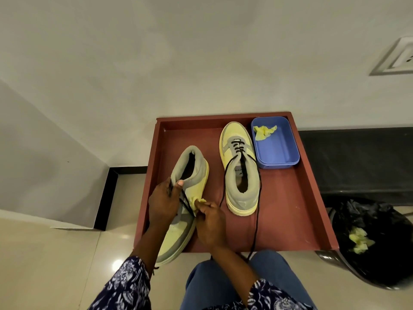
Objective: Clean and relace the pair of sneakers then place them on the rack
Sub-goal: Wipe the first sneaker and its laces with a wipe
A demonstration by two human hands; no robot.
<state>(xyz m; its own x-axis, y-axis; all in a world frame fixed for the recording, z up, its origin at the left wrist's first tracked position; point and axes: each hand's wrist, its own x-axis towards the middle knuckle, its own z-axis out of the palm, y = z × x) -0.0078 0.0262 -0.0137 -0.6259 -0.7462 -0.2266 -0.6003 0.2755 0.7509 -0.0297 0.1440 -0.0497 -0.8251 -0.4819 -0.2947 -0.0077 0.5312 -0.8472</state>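
On the red-brown tray [297,198], at nine o'clock, lies the near sneaker [190,193], tilted on its side, with soft grey collar, pale yellow suede-like panels and thick rubbery sole. The left hand [164,202] grips its collar, fingers curled round a thin black lace [185,203]; the right hand [211,222] pinches that lace beside the tongue. At twelve o'clock the second sneaker [240,168] stands upright, partly laced, its cord trailing off the tray's near edge. Its insole label is too blurred to read. A smooth blue plastic tub [279,151] at one o'clock holds a crumpled yellow cloth [264,132]. A black-lined bin [375,240] sits at four o'clock.
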